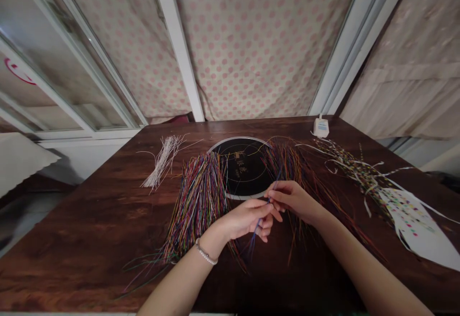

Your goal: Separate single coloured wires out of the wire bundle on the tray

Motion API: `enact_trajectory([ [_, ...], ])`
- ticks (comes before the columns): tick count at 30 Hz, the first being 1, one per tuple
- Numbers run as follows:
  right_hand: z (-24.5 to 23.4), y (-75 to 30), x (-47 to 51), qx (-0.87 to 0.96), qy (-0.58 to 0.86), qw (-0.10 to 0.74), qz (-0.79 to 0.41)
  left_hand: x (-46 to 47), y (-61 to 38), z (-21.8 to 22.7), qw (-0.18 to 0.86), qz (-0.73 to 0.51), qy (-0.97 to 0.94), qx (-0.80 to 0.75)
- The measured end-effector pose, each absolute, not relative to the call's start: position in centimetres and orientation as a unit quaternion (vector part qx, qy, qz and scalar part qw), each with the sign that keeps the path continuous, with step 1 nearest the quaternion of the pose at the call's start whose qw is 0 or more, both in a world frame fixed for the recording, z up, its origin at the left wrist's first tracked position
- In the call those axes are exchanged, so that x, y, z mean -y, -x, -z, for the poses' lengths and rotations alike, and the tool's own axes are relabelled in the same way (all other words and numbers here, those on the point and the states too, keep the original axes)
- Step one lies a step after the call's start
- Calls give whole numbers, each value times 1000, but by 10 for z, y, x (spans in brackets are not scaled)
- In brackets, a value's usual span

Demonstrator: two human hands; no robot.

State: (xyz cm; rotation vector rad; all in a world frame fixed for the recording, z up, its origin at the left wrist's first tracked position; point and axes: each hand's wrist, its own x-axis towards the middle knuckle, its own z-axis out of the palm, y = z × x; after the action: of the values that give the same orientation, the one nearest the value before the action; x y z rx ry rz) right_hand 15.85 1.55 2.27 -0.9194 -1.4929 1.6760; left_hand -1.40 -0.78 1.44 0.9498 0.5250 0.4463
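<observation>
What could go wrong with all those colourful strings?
The thin strands pinched between the left hand and right hand sit close to the multicoloured strand bundle, so they might tangle. The beaded bracelet on the left wrist could perhaps snag loose strands. Some strand ends trail toward the near edge of the wooden table, so a few might slip off.

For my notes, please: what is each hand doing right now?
Left hand: closed, holding a thin blue strand.
Right hand: closed, pinching the same strand.
</observation>
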Motion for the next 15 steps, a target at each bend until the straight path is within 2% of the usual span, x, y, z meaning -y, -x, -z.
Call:
enact_trajectory([
  [4, -25, -173, -24, 527, 388, 460, -600, 2, 15, -13, 808, -250, -434, -312],
  [9, -27, -192, -35, 443, 416, 608, -512, -5, 18, -11, 770, -361, -337, -404],
  [15, -26, -193, -36, 447, 392, 658, -462, -6, 19, -14, 746, -469, -235, -411],
])
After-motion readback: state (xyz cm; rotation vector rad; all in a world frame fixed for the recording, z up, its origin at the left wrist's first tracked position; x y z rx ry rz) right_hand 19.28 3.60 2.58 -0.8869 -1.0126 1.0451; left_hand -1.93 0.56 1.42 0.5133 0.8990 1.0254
